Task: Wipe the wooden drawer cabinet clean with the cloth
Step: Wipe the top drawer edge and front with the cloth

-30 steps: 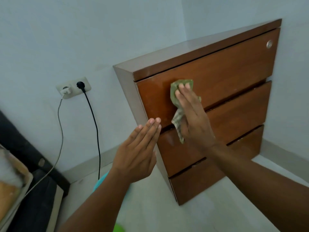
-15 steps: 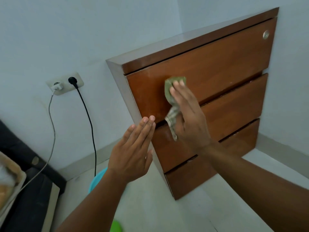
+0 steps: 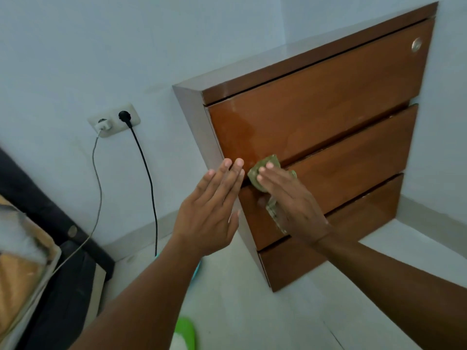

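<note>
A brown wooden drawer cabinet with three drawer fronts stands in the room's corner. My right hand presses a small green cloth flat against the lower left of the top drawer front, at the gap above the middle drawer. Part of the cloth hangs down under my palm. My left hand is flat, fingers together and straight, holding nothing; its fingertips rest at the cabinet's left front edge, just beside the cloth. A round metal lock sits at the top drawer's upper right.
A wall socket left of the cabinet holds a white charger and a black plug, with both cables hanging to the floor. A dark bed frame with bedding fills the lower left. A teal object and a green object lie on the pale floor.
My right hand has slid the cloth down and to the left across the top drawer front, reaching its lower edge. My left hand stays at the cabinet's left edge.
</note>
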{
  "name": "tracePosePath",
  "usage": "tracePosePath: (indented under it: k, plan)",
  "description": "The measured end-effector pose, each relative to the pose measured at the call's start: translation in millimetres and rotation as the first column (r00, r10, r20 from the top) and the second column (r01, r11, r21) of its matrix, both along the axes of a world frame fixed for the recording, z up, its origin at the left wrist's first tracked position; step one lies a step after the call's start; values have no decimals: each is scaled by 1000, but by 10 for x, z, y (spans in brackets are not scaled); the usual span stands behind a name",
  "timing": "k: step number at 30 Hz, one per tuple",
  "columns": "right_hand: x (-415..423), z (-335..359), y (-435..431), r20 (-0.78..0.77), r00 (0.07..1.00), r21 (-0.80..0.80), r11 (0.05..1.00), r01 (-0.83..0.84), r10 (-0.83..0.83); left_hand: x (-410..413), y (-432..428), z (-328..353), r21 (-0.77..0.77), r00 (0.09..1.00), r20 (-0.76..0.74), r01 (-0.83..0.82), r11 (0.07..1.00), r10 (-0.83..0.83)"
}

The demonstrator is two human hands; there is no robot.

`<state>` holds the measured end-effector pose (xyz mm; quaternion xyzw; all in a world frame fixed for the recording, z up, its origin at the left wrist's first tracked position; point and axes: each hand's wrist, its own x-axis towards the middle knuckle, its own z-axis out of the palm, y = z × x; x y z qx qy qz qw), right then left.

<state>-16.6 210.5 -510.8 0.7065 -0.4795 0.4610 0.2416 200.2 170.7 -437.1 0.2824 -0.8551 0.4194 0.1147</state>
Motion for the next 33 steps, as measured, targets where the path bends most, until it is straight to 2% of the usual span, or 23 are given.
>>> tracePosePath:
  k: [2, 4, 6, 12, 20, 25, 33]
  plan:
    - [12, 48, -11, 37, 999, 7, 1000, 25, -25, -64, 17, -64, 17, 1000, -18, -13, 1000, 13]
    - [-106, -109, -9, -50, 998, 59, 997, 49, -46, -88, 44, -145, 45, 1000, -18, -21, 999, 22]
    - [-297, -269, 34, -54, 996, 80, 993, 81, -77, -95, 58, -227, 69, 1000, -13, -18, 997, 19]
    - [-452, -109, 119, 267, 942, 83, 979, 188, -204, -248, 174, -459, 139, 999, -35, 15, 990, -10]
    - [-501, -151, 169, 195, 961, 201, 967, 156, -195, -613, 312, -532, 254, 960, -265, -24, 967, 93]
    - [-570, -115, 185, 162, 971, 216, 966, 141, -178, -834, 417, -583, 274, 908, -395, -30, 961, 141]
    - [-685, -124, 212, 200, 961, 253, 958, 139, -192, -980, 445, -491, 321, 868, -429, -113, 940, 251]
